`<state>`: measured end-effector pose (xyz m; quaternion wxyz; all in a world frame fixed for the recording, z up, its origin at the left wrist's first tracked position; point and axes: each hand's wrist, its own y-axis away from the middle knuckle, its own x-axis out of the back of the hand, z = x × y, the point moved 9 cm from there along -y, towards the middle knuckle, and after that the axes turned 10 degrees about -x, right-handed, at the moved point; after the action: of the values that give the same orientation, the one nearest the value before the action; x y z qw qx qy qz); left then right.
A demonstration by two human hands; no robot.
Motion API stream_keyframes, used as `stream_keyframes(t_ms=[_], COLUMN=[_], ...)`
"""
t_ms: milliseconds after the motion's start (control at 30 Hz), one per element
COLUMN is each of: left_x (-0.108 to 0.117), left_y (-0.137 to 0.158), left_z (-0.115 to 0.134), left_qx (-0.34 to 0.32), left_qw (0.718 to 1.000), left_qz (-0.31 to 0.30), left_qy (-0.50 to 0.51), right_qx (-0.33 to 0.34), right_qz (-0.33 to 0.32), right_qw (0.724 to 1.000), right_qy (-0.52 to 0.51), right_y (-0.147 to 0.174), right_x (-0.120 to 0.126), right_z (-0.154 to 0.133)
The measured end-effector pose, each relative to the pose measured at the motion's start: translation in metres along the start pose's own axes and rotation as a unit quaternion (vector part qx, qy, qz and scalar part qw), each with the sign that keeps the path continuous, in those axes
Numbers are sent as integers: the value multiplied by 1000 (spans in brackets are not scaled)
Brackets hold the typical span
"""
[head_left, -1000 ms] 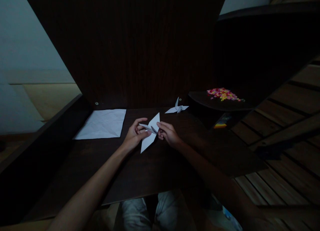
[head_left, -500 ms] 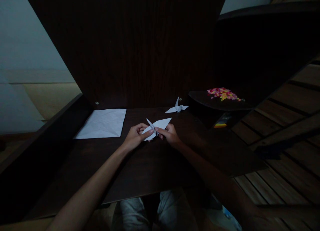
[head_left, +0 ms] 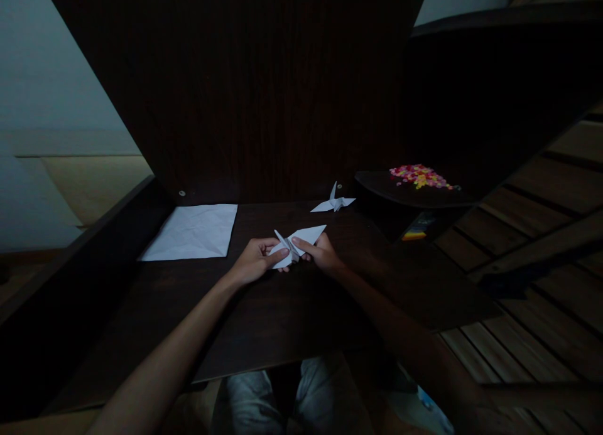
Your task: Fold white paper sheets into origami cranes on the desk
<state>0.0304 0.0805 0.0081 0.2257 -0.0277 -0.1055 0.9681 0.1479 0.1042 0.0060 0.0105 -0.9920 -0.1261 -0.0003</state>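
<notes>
Both hands hold a white origami crane (head_left: 308, 234) just above the dark desk, its wings spread to either side and a thin point sticking up. My left hand (head_left: 254, 258) pinches the left wing, thumb on top and fingers beneath. My right hand (head_left: 324, 254) grips the right wing close to the folded middle, its thumb pressing from above. Some fingers are hidden under the paper. Behind them, a second white paper crane (head_left: 333, 204) rests on the desk near the back panel.
A creased white sheet of paper (head_left: 191, 233) lies flat at the back left of the desk (head_left: 264, 328). On a rounded shelf (head_left: 377, 187) to the right is a pile of small pink, red and yellow pieces (head_left: 419, 176). A raised side board (head_left: 89, 234) borders the left.
The crane in my hands has opened a little wider, with more of its folded middle showing. My right thumb has shifted slightly up. The second crane and the sheet have stayed put.
</notes>
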Motion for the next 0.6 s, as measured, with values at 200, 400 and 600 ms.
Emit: stream_keyframes(t_ms=[200, 400, 600], left_x=[1, 3, 4], left_y=[0, 0, 0], left_z=[-2, -6, -9], left_qx=[3, 12, 19], left_qw=[1000, 1000, 1000], left_qz=[5, 6, 6], left_qy=[-5, -15, -16], right_qx=[-12, -8, -15], right_qz=[2, -10, 0], right_qw=[999, 997, 995], right_qy=[-35, -72, -99], right_y=[-1, -4, -6], right_x=[3, 4, 7], right_z=[-1, 1, 6])
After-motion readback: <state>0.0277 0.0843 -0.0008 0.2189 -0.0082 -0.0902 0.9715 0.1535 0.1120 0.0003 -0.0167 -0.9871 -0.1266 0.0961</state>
